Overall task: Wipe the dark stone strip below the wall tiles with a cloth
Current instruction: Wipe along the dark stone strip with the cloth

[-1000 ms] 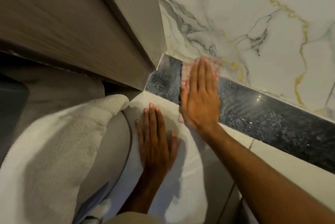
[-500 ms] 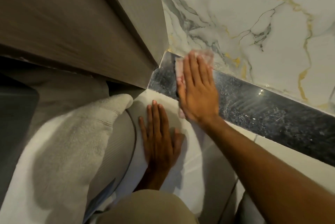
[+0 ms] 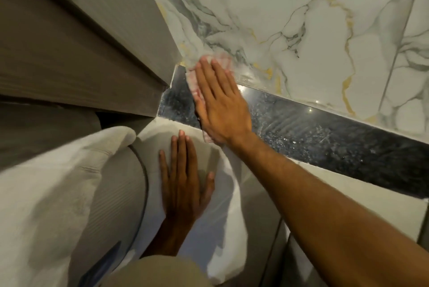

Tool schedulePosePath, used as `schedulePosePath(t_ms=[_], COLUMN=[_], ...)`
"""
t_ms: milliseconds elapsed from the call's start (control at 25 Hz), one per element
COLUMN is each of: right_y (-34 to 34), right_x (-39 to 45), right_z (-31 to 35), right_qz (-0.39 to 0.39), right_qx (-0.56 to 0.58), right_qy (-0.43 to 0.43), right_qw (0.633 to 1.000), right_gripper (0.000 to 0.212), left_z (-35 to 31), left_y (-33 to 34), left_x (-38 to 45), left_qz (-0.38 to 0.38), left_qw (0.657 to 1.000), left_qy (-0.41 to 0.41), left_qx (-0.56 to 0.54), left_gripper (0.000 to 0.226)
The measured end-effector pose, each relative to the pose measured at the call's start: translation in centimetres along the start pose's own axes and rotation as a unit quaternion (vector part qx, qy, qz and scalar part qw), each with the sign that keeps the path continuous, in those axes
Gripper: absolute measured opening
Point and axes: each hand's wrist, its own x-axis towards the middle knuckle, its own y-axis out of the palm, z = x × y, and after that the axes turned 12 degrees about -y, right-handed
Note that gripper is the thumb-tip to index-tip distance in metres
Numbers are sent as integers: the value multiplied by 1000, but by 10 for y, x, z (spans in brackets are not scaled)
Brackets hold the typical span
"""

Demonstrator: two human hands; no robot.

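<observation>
A dark speckled stone strip runs diagonally below the white marble wall tiles. My right hand lies flat, fingers together, pressing a pale pink cloth against the strip's left end. The cloth's top edge reaches onto the marble tile, and most of the cloth is hidden under the palm. My left hand rests flat with spread fingers on the light floor tile just below the strip, holding nothing.
A grey-brown door frame meets the strip's left end. A white towel lies at lower left beside a ribbed grey object. My knee in beige cloth shows at the bottom.
My right hand with the cloth has slid left and upward along the strip toward the door frame, the cloth top now over the marble tile. My left hand stays planted.
</observation>
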Motion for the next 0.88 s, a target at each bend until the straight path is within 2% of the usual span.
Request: schedulePosePath(t_ms=[120, 200, 360, 400, 480, 560, 600, 680, 760, 800, 880], right_y=[0, -4, -7, -3, 5, 3, -1, -7, -8, -6, 1], right_x=[-71, -122, -63, -50, -66, -126, -156, -175, -147, -129, -120], right_z=[-2, -17, -30, -26, -16, -15, -22, -46, -59, -58, -44], right_qz=[28, 23, -32, -36, -37, -23, -13, -4, -46, -62, -73], right_qx=[-7, -3, 2, 10, 32, 41, 36, 20, 9, 9, 30], right_qy=[-101, -100, 44, 56, 19, -25, -20, 62, 176, 202, 156], right_qw=[994, 995, 998, 998, 999, 999, 999, 998, 983, 977, 985], right_gripper=[66, 65, 66, 67, 65, 62, 62, 65, 67, 68, 67], left_z=[-4, -5, -5, -6, -8, -10, -12, -21, -29, -33, -38], left_y=[-7, -12, -6, -4, -5, -7, -7, -7, -3, 0, 3], left_x=[1, 1, 5, 5, 4, 5, 7, 10, 12, 14, 14], left_qz=[0, 4, -5, -3, 4, 8, 17, 38, 46, 46, 46], left_qw=[1000, 999, 998, 998, 998, 997, 996, 991, 986, 985, 983], left_qy=[8, 31, 61, 57, 56, 77, 90, 124, 157, 167, 174], left_qx=[-3, 20, 27, 21, 10, -2, -10, -21, -24, -26, -29], left_gripper=[80, 80, 81, 81, 77, 74, 75, 77, 78, 78, 78])
